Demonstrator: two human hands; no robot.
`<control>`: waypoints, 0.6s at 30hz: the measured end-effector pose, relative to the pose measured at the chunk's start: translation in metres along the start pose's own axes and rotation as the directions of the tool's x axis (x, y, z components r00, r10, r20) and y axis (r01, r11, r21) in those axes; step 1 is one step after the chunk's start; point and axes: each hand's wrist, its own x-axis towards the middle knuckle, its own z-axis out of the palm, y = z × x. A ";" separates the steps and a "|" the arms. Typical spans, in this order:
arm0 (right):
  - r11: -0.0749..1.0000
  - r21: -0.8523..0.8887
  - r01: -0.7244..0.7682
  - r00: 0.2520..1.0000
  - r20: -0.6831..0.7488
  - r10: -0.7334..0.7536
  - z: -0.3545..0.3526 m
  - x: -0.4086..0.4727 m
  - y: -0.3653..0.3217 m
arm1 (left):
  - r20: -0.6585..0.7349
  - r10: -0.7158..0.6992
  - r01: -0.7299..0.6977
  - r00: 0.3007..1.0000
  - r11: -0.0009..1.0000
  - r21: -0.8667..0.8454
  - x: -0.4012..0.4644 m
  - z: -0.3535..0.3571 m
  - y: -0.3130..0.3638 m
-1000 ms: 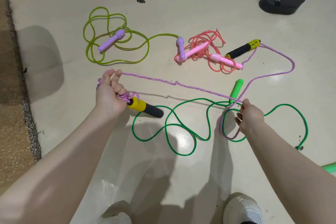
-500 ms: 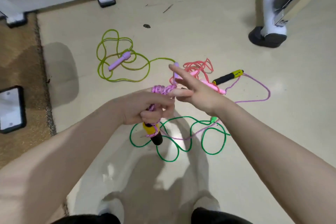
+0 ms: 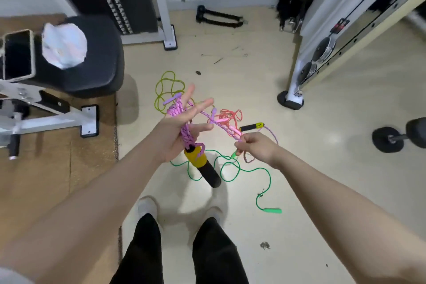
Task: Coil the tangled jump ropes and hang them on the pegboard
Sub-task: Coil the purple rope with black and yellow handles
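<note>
1. The purple rope (image 3: 184,122) is partly wound in several loops around the left hand (image 3: 182,129), running across the palm between the spread fingers and the base of the hand.
2. The left hand is held above the floor (image 3: 322,168), palm turned up, fingers straight and splayed; the thumb points toward the right hand (image 3: 255,147).
3. One black-and-yellow handle (image 3: 202,166) hangs from the coil just below the left palm, tilted, black end lowest.
4. From the coil a taut stretch of the purple rope runs to the right hand, whose fingers curl and pinch it.
5. The hands are apart, joined only by that stretch.
6. Past the right hand the rope loops down to the floor and leads to the second black-and-yellow handle (image 3: 252,127), lying just beyond the right hand.
7. The green rope (image 3: 230,168) lies in loose curves on the floor beneath the hands; one green handle (image 3: 272,210) lies toward the near right of it.
8. The red rope (image 3: 230,115), with pink handles, sits bunched on the floor beyond the hands, beside the second handle.
9. The yellow-green rope (image 3: 166,87) lies tangled farther out, partly hidden by the left fingers; a lilac handle (image 3: 171,99) shows on it.
10. A bench seat (image 3: 96,64) with a phone (image 3: 17,54) and a crumpled white thing (image 3: 64,46) on it stands at the left.
11. A dumbbell (image 3: 401,137) lies at the right edge.
</note>
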 end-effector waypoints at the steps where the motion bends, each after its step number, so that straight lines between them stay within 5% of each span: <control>1: 1.000 0.000 0.026 0.998 0.049 -0.026 -0.007 -0.016 -0.021 | -0.065 0.041 -0.044 0.997 0.998 -0.048 -0.015 0.006 0.013; 4: 0.984 0.101 0.150 0.983 0.093 -0.159 -0.022 -0.058 -0.101 | -0.174 0.145 -0.162 0.974 0.983 -0.089 -0.052 0.016 0.051; 7: 0.914 0.256 0.314 0.935 0.086 -0.345 -0.016 -0.092 -0.179 | -0.213 0.166 -0.149 0.963 0.984 0.092 -0.086 0.019 0.072; 10: 0.772 0.435 0.464 0.831 0.088 -0.549 0.004 -0.114 -0.236 | -0.226 0.209 -0.167 0.951 0.967 0.192 -0.110 0.017 0.084; 13: 0.656 0.613 0.441 0.704 0.217 -0.676 0.025 -0.134 -0.268 | -0.289 0.255 -0.207 0.923 0.960 0.186 -0.130 0.011 0.099; 16: 0.690 0.594 0.413 0.623 0.368 -0.690 0.038 -0.145 -0.287 | -0.350 0.282 -0.250 0.894 0.959 0.134 -0.147 -0.001 0.115; 18: 0.706 0.511 0.491 0.650 0.324 -0.687 0.042 -0.148 -0.303 | -0.345 0.297 -0.266 0.890 0.955 0.135 -0.157 -0.013 0.128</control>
